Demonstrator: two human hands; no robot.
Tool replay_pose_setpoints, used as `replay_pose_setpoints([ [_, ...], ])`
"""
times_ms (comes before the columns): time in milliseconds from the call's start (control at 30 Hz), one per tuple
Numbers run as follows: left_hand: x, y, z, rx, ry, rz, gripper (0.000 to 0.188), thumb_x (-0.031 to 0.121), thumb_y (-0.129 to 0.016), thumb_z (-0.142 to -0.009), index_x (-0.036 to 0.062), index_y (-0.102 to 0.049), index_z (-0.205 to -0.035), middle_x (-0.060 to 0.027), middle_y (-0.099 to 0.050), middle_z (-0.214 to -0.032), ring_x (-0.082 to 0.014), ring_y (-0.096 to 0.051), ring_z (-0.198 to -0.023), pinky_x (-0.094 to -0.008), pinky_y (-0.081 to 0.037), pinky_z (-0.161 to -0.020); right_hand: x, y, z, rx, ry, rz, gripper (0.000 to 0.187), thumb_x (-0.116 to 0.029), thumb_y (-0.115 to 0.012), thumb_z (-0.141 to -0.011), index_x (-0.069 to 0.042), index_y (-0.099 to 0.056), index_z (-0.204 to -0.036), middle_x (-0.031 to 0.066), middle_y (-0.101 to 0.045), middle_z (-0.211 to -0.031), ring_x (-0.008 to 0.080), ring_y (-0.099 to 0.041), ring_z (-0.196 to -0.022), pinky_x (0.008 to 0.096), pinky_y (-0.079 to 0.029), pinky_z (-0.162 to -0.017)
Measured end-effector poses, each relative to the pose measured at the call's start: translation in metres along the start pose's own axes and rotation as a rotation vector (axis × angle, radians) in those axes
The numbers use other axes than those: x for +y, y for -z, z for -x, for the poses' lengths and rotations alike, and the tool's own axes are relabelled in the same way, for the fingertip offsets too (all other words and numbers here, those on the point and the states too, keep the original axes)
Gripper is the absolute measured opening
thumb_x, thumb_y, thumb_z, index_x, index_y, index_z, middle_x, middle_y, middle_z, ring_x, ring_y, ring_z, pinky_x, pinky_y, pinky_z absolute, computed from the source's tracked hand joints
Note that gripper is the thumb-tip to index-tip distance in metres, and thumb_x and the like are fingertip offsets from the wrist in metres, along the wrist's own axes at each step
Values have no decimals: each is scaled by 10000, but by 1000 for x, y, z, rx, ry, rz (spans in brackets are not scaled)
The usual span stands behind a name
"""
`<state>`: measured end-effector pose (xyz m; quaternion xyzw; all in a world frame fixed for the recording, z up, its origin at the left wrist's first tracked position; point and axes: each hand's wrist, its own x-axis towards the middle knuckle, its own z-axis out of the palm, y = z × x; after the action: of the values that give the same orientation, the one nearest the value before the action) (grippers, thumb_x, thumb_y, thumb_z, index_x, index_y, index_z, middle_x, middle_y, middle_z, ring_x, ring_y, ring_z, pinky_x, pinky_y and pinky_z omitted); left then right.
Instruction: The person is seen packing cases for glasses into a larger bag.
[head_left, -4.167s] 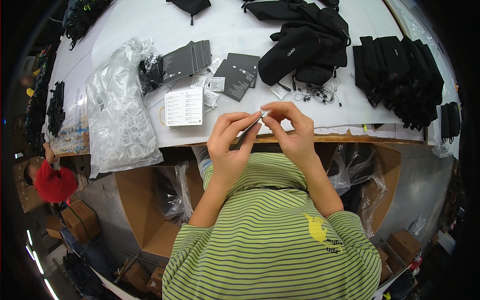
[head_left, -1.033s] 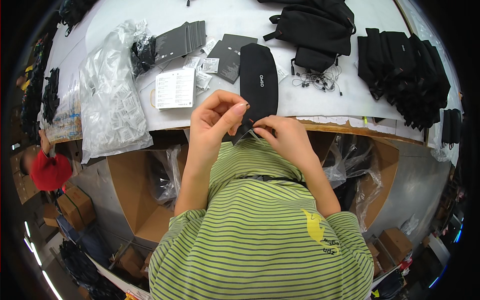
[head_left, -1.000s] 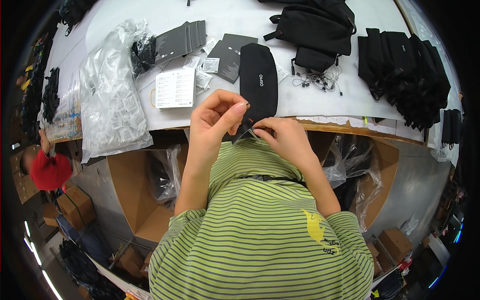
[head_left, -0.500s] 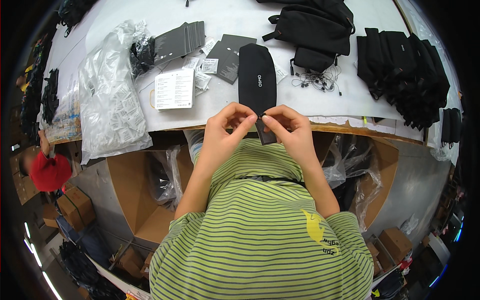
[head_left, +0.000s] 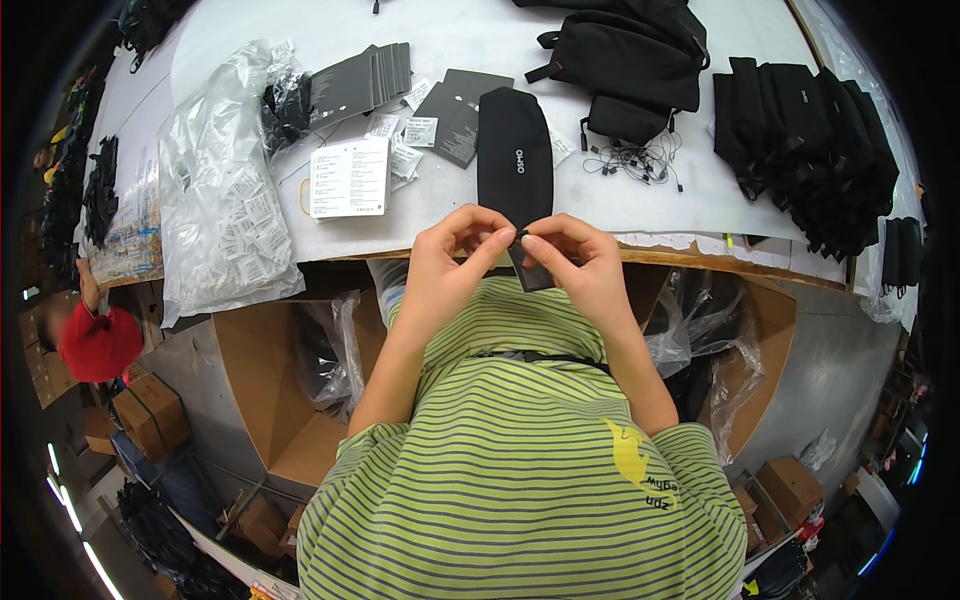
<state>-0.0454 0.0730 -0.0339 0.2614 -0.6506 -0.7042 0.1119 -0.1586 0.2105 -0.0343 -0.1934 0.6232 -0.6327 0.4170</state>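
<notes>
A black fabric pouch (head_left: 514,140) with pale lettering lies lengthwise on the white table, its near end at the table's front edge. Just there, my left hand (head_left: 458,252) and my right hand (head_left: 580,260) meet, each with thumb and forefinger pinched on a small black tag string. Most of the string is hidden by my fingertips. Below it hangs a dark hang tag (head_left: 534,274), partly behind my right fingers. To the right of the pouch sits a tangle of loose black tag strings (head_left: 640,160).
Left of the pouch are dark hang tags (head_left: 462,105), a fanned stack of dark cards (head_left: 365,85), white printed cards (head_left: 350,180) and a clear bag of small packets (head_left: 225,200). Black pouches are piled at right (head_left: 805,140) and behind (head_left: 625,65). Open cartons (head_left: 290,380) stand below the table.
My fingers have shifted very slightly at the string, and the hang tag has tilted a little. The pouch stays in place.
</notes>
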Motion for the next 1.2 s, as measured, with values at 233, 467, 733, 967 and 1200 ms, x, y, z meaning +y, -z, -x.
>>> replay_pose_setpoints([
  [233, 2, -1, 0, 20, -18, -39, 149, 160, -664, -859, 14, -648, -885, 20, -599, -715, -32, -514, -629, -183, -389, -564, 1, 0, -1, 27, 9, 42, 128, -153, -669, -862, -32, -667, -905, -7, -649, -709, 28, -594, -659, 163, -398, -561],
  [467, 3, -1, 0, 32, -38, -82, 133, 144, -667, -849, 17, -653, -885, 19, -613, -717, -29, -510, -627, -180, -378, -563, 3, 1, -1, 60, 62, 138, 120, -151, -675, -854, -38, -671, -895, -12, -649, -686, 18, -586, -620, 167, -372, -527],
  [733, 2, 1, -3, -36, -101, -171, 114, 116, -676, -841, 14, -654, -888, 5, -632, -752, -43, -542, -651, -191, -420, -600, -3, 7, 0, -67, 77, 127, 108, -131, -649, -870, -23, -643, -875, -22, -615, -672, 9, -524, -578, 164, -350, -493],
  [967, -9, 7, -5, -245, -118, 197, 173, -42, -640, -826, -27, -676, -994, -50, -627, -801, -80, -578, -693, -204, -468, -621, -10, 16, 1, -306, -50, -29, 129, -155, -635, -883, -28, -617, -892, -13, -617, -688, 11, -525, -585, 166, -344, -481],
  [1200, -4, 6, -3, -117, -71, 11, 124, -24, -671, -804, -25, -698, -926, -50, -631, -766, -105, -588, -662, -220, -468, -602, -14, 18, -13, -200, 56, 244, 165, -159, -594, -908, -2, -634, -879, -2, -598, -661, 47, -524, -580, 197, -403, -532],
])
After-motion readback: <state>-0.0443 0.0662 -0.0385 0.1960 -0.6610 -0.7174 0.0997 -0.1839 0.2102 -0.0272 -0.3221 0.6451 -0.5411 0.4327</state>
